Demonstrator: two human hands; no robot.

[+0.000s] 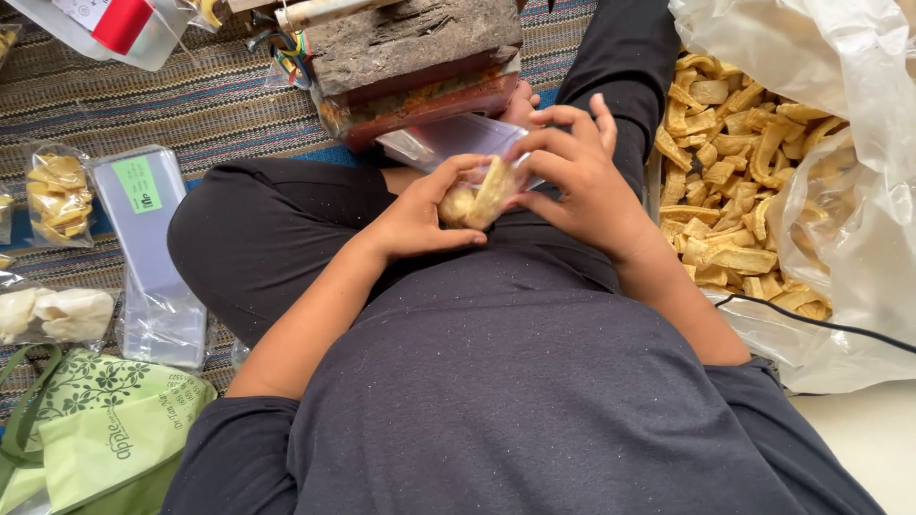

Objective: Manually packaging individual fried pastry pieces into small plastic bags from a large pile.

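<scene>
I sit cross-legged in dark clothes. My left hand (420,215) cups a few pale yellow fried crackers (477,195) over my lap. My right hand (572,172) grips the same crackers from the right, and its fingers also pinch the mouth of a small clear plastic bag (448,138) that lies just beyond the hands. The crackers sit at the bag's opening, partly hidden by my fingers.
A big clear bag (859,191) full of loose crackers (725,162) lies at my right, with a black cable (821,322) across it. A worn wooden and metal device (410,57) stands ahead. At left lie filled cracker packets (59,195), a stack of empty bags (153,257) and a green bag (105,429) on a striped mat.
</scene>
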